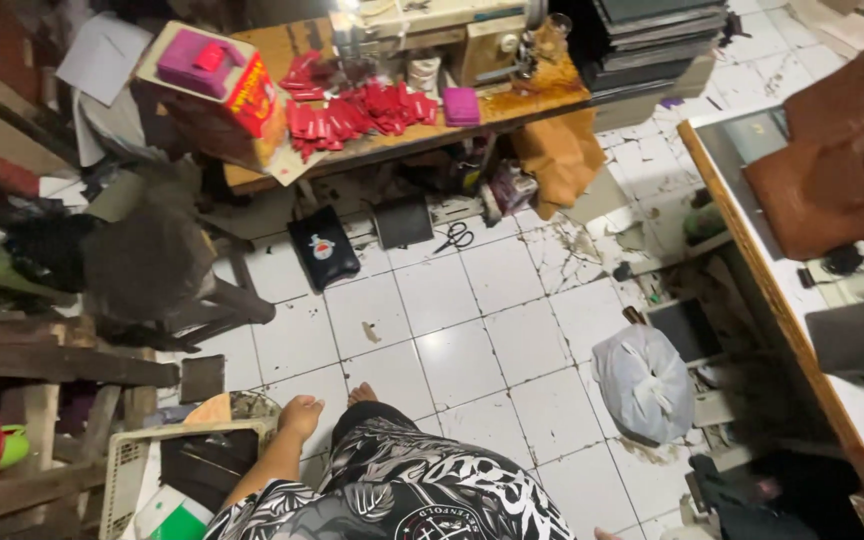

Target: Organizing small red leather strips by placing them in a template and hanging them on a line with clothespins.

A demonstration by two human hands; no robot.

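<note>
I look down at a white tiled floor past my black-and-white patterned shirt. My left hand hangs at my side with the fingers curled and nothing visible in it, just above the corner of a white plastic basket. Only a sliver of my right hand shows at the bottom edge. A bare foot rests on the tiles in front of me.
Ahead stands a wooden table with a sewing machine, several red pieces and a cardboard box. Scissors and a black pouch lie on the floor. There is a round stool on the left, and a grey bag and a counter with brown leather on the right.
</note>
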